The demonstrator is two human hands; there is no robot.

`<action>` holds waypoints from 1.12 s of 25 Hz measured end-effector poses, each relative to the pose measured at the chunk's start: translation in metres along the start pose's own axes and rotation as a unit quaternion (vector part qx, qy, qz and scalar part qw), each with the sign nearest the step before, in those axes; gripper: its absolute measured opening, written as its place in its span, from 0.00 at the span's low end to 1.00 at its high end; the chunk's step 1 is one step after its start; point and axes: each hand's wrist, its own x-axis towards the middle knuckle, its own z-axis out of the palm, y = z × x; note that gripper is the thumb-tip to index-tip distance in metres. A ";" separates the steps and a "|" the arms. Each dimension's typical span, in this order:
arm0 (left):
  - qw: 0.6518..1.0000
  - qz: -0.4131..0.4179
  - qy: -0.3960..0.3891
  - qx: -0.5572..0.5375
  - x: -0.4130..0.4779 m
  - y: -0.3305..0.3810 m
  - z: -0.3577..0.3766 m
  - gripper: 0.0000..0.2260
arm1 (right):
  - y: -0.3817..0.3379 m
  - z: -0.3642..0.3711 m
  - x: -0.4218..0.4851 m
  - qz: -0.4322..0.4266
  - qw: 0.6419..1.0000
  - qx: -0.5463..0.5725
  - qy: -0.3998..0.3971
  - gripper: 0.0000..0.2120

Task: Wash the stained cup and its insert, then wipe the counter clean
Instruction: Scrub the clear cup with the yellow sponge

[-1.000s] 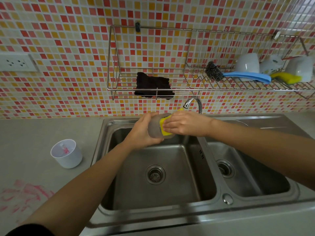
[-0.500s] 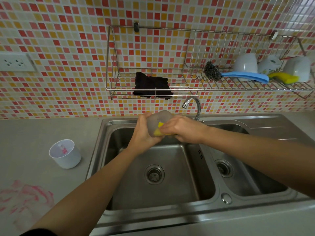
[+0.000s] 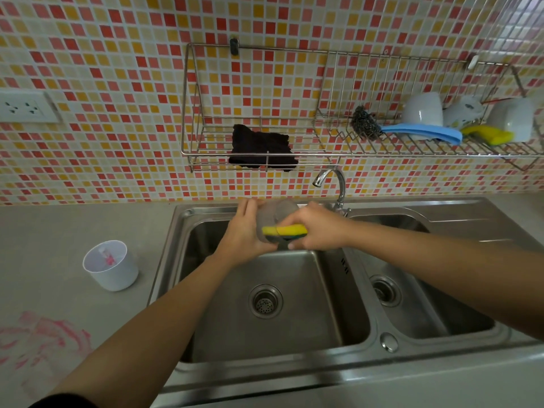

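Over the left sink basin [image 3: 338, 293] my left hand [image 3: 243, 234] grips a grey translucent cup [image 3: 275, 214], held on its side. My right hand [image 3: 316, 229] holds a yellow sponge with a dark scouring side [image 3: 284, 231] and presses it against the cup's lower part. A white insert [image 3: 110, 265] with pink stains inside stands upright on the grey counter [image 3: 59, 231], left of the sink. A smeared pink stain [image 3: 44, 340] covers the counter near the front left.
The tap [image 3: 332, 184] curves over the sink divider behind my hands. A wall rack [image 3: 206, 136] holds a black cloth [image 3: 262, 147], steel wool [image 3: 363, 122], a blue cloth [image 3: 424, 132], a second yellow sponge [image 3: 488, 134] and white cups [image 3: 422, 108]. A socket [image 3: 23, 107] is on the left wall.
The sponge has slid from the cup's side down to its lower part, now lying flat across it. Both hands stay over the left basin, and the cup has turned a little.
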 end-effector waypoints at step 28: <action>0.956 -0.206 0.005 -0.208 -0.043 -0.064 -0.114 0.38 | -0.045 -0.063 0.245 0.204 0.972 -0.053 0.106 0.30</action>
